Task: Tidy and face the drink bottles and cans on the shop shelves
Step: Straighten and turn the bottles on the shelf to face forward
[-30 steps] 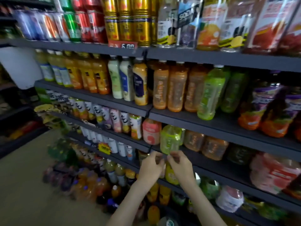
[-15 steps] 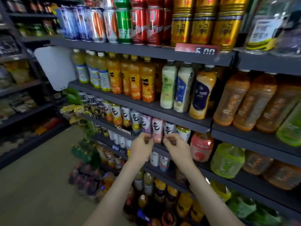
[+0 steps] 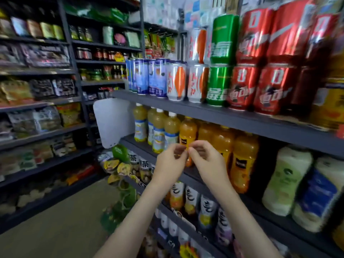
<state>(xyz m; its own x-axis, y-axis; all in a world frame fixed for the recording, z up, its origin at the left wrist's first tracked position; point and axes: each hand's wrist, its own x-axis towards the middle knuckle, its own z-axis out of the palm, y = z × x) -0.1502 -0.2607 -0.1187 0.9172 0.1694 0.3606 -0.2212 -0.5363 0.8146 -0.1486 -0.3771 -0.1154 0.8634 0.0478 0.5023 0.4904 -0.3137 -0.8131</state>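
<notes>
My left hand [image 3: 170, 162] and my right hand [image 3: 206, 161] are raised side by side in front of the juice shelf. Their fingers are curled and the fingertips nearly meet; I see nothing held in either. Just behind them stand orange juice bottles [image 3: 243, 161] and, to the left, pale yellow bottles [image 3: 159, 127] with white caps. On the shelf above, cans stand in a row: blue cans [image 3: 141, 77], white-and-orange cans [image 3: 176, 81], green cans [image 3: 218, 84] and red cans [image 3: 243, 86], some stacked two high. Small labelled bottles [image 3: 191, 200] fill the shelf below my wrists.
The dark shelf edge [image 3: 223, 118] runs just above my hands. Fat white-and-green bottles [image 3: 284, 181] stand at the right. A white panel [image 3: 112, 121] hangs at the shelf's left end. Snack shelves [image 3: 37, 108] line the left wall, and the aisle floor [image 3: 55, 229] lies between.
My view and both hands have risen and shifted left along the shelves, from the small-bottle shelf up to the orange juice row. The hands stay close together.
</notes>
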